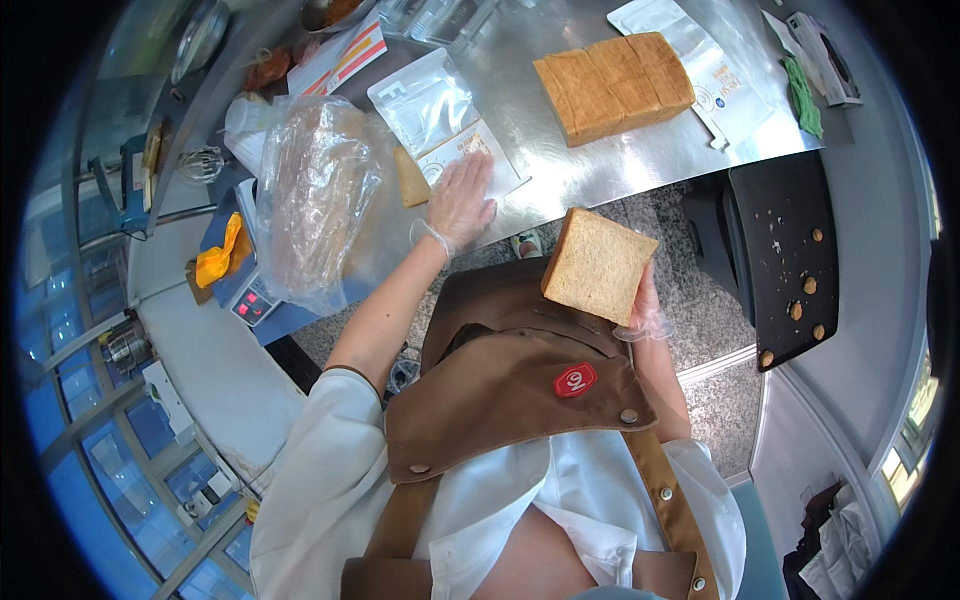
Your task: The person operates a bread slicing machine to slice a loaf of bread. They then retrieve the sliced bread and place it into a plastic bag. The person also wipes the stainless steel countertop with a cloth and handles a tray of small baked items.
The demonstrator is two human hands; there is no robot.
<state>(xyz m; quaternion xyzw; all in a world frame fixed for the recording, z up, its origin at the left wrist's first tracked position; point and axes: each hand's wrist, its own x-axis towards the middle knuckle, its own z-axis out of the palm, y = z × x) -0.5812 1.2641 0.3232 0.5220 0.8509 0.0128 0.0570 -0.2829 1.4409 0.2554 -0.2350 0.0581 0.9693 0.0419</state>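
Note:
My left hand (463, 199), in a clear disposable glove, lies palm down with its fingers extended on a bread bag (431, 105), part white and part clear, on the steel table. A piece of tan card or bread (409, 178) pokes out beside that bag; which it is I cannot tell. Held in front of my apron, a square chunk of sliced bread (598, 264) shows its cut face upward. My gloved right hand (646, 304) grips it from the right edge. A long brown-crusted loaf (615, 86), cut across in places, rests on the table beyond.
A second bread bag (724, 90) lies beside the loaf, near a green cloth (802, 97). Left stand a large plastic-wrapped item (319, 195), a digital scale (253, 302) and a whisk (201, 165). A black tray (787, 225) with small brown pieces sits right, below table level.

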